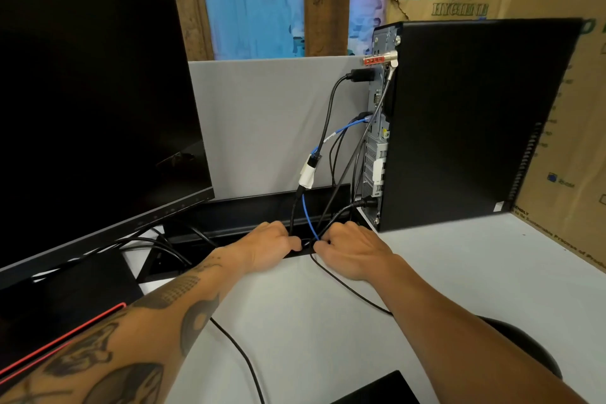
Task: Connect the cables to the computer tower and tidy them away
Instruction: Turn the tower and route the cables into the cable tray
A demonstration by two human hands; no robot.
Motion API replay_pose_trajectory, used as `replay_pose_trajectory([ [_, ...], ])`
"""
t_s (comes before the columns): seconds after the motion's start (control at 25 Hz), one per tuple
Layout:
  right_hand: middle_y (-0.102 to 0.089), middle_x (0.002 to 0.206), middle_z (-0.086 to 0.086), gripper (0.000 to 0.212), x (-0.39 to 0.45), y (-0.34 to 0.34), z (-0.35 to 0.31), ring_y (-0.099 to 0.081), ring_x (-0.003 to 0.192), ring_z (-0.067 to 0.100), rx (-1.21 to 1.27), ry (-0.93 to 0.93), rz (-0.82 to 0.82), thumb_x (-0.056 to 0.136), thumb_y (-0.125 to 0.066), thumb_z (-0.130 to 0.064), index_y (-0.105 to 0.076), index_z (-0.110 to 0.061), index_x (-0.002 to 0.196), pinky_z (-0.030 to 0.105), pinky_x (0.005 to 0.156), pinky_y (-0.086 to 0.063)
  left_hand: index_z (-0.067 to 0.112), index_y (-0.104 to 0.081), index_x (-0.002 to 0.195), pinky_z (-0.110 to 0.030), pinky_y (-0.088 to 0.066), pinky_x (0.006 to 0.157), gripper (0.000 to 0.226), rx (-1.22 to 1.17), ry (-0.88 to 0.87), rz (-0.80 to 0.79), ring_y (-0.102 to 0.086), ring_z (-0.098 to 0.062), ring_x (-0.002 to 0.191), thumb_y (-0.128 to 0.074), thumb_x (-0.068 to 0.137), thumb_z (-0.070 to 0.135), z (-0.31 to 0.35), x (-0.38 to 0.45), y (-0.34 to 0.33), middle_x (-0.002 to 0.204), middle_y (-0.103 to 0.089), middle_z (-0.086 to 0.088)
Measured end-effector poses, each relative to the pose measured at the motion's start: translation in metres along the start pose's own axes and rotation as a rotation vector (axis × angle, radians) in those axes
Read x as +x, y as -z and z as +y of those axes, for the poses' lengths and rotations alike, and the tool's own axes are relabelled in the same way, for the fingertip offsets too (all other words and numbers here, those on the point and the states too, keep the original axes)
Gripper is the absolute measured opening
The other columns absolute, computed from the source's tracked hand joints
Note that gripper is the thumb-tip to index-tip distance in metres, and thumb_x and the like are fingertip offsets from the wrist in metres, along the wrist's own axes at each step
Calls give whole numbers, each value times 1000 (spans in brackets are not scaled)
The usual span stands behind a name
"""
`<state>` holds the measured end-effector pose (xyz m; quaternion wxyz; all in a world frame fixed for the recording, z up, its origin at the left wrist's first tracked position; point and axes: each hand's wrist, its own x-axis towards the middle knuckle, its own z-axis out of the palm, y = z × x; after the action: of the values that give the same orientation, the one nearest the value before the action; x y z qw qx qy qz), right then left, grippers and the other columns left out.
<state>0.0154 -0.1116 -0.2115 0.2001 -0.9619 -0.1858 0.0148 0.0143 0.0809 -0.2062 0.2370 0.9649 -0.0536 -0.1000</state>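
A black computer tower (465,121) stands upright at the right of the white desk, its rear ports facing left. Several cables hang from those ports: a thick black cable (329,115) with a white tag, a blue network cable (307,213) and thin black ones. They drop into a black cable tray (249,210) at the desk's back edge. My left hand (269,241) and my right hand (352,248) meet at the tray's slot, both with fingers curled around the bundle of cables. The fingertips are hidden in the slot.
A large black monitor (95,92) fills the left, its stand base (62,302) edged in red. A grey partition (262,121) rises behind the tray. A loose black cable (241,354) crosses the desk. Cardboard boxes (567,193) stand at the right. A dark flat object (380,389) lies at the bottom edge.
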Motion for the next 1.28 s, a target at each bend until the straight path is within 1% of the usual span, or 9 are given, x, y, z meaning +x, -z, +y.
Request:
replay_pose_trajectory([
  [0.16, -50, 85, 1, 36, -2, 3, -6, -50, 85, 26, -193, 30, -75, 101, -30, -38, -56, -16, 88, 40, 82, -39, 17, -71, 128, -37, -44, 115, 44, -482, -37, 25, -70, -10, 109, -61, 90, -2, -14, -2, 5, 106, -79, 0],
  [0.24, -48, 86, 2, 31, 0, 2, -9, -48, 88, 29, -275, 68, -72, 103, -24, -31, -50, -19, 92, 42, 85, -38, 14, -76, 117, -39, -46, 114, 38, -556, -40, 113, -74, -11, 107, -62, 89, -7, -18, -2, 5, 100, -82, -2],
  [0.36, -52, 92, 5, 28, 0, 2, -8, -51, 90, 31, -132, 23, -26, 102, -23, -28, -51, -22, 99, 47, 89, -42, 18, -83, 99, -34, -53, 108, 29, -512, -49, 239, -75, -6, 101, -65, 90, -2, -20, -2, 1, 95, -82, 5],
  [0.56, -57, 97, 3, 35, 1, -4, -2, -58, 87, 24, -33, -13, 104, 95, -41, -44, -56, -18, 77, 39, 80, -50, 17, -77, 123, -31, -48, 113, 52, -503, -40, -101, -69, -7, 117, -47, 90, -11, -18, 6, 7, 120, -78, 5],
  [0.72, -60, 81, 2, 35, 2, 0, 2, -57, 74, 20, 12, -38, 12, 97, -46, -43, -53, -20, 72, 37, 68, -42, 25, -73, 128, -27, -51, 104, 63, -536, 11, -253, -69, -11, 120, -43, 87, -12, -19, 12, 11, 124, -76, 8],
  [0.84, -61, 85, 2, 34, 6, -2, 2, -59, 81, 22, -24, -34, -10, 95, -43, -48, -58, -20, 83, 39, 73, -44, 18, -74, 121, -28, -57, 94, 60, -647, 99, -205, -73, -12, 109, -40, 84, -15, -15, 14, 7, 118, -78, 2],
  [0.96, -61, 113, 3, 49, 7, -3, -2, -61, 106, 30, -105, -1, -37, 95, -34, -54, -61, -21, 118, 42, 89, -46, 15, -75, 113, -25, -55, 87, 59, -707, 146, -149, -73, -15, 108, -38, 81, -19, -12, 16, 3, 119, -78, -5],
  [1.16, -65, 104, 7, 53, 9, -7, 0, -59, 97, 28, -179, 10, -43, 97, -26, -53, -65, -20, 110, 42, 92, -46, 16, -75, 114, -32, -50, 107, 53, -572, 21, -6, -71, -8, 111, -55, 67, 4, -23, 13, 0, 106, -81, 4],
  [1.28, -63, 107, 6, 52, 8, -10, 0, -60, 98, 28, -107, -2, 10, 93, -30, -58, -62, -23, 115, 43, 92, -49, 22, -80, 99, -32, -54, 101, 35, -506, -38, 55, -74, -10, 103, -59, 81, 1, -24, 7, 0, 97, -82, 3],
])
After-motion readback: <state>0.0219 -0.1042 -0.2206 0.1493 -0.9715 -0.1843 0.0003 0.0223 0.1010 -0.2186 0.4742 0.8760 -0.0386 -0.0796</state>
